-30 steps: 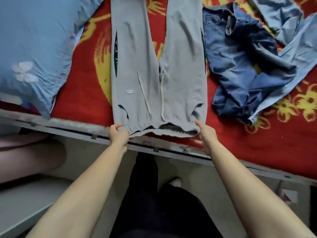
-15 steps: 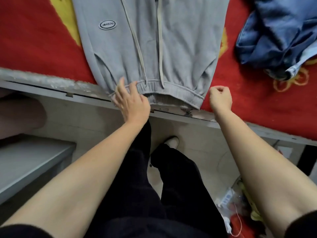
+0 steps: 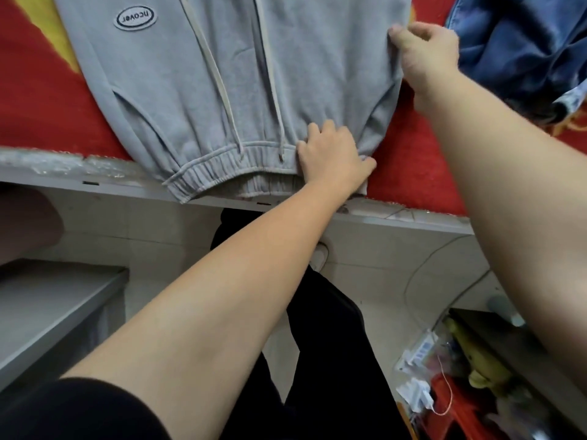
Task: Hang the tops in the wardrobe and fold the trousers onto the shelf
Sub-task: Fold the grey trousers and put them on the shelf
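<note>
Sweatpants (image 3: 241, 84) in left hand (image 3: 333, 157), right hand (image 3: 425, 55) pinching edge

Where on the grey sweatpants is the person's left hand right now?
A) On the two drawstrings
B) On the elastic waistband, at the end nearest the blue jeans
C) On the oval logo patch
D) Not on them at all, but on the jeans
B: the left hand grips the waistband of the grey sweatpants at the end towards the blue jeans, clear of the oval logo patch and the drawstrings.
</note>
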### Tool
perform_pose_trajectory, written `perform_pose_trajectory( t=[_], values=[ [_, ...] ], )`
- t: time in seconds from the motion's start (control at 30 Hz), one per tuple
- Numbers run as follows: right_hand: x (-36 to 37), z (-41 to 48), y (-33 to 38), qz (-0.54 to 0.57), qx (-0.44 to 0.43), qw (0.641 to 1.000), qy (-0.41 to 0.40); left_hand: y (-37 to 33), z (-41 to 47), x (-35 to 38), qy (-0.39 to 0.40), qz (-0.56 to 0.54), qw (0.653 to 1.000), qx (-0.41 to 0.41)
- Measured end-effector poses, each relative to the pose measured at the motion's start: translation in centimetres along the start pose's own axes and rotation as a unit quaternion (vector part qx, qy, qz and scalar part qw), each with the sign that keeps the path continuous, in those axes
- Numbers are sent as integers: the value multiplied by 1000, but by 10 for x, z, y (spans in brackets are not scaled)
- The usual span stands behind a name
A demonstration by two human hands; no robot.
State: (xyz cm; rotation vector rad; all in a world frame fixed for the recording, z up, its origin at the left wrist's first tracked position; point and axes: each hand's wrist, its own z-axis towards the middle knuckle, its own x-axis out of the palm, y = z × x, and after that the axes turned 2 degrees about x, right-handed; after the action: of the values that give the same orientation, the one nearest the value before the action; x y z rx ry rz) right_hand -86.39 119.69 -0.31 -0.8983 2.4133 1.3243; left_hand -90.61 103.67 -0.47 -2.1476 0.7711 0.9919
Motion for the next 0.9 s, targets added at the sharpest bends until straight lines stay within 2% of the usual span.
perform_pose_trajectory(
  t=[0.1, 0.17, 0.23, 0.33, 0.47, 0.5, 0.57, 0.7, 0.8, 0.9],
  values=[
    [-2, -5, 23, 72, 42, 995, 47, 15, -1, -17, 31, -147, 988, -19],
    [-3, -12, 49, 110, 53, 990, 67, 33, -9, -35, 53, -279, 958, -27],
    [8, -20, 80, 110, 13, 988, 107, 60, -14, -58, 56, -387, 920, -32],
    [48, -41, 131, 61, -73, 982, 160, 112, -17, -95, 48, -511, 854, -88],
    [138, -75, 185, 38, -161, 960, 228, 189, -27, -130, 54, -605, 775, -176],
    [163, -81, 193, 27, -179, 952, 248, 208, -31, -135, 44, -611, 765, -198],
    [210, -94, 203, -59, -213, 936, 274, 246, -38, -133, 18, -585, 778, -228],
    [287, -108, 186, -247, -262, 874, 327, 298, -52, -105, 19, -510, 817, -267],
    [322, -105, 154, -352, -253, 827, 357, 312, -55, -82, 39, -515, 803, -297],
    [325, -104, 141, -378, -230, 822, 358, 311, -51, -69, 12, -513, 791, -334]
  ],
)
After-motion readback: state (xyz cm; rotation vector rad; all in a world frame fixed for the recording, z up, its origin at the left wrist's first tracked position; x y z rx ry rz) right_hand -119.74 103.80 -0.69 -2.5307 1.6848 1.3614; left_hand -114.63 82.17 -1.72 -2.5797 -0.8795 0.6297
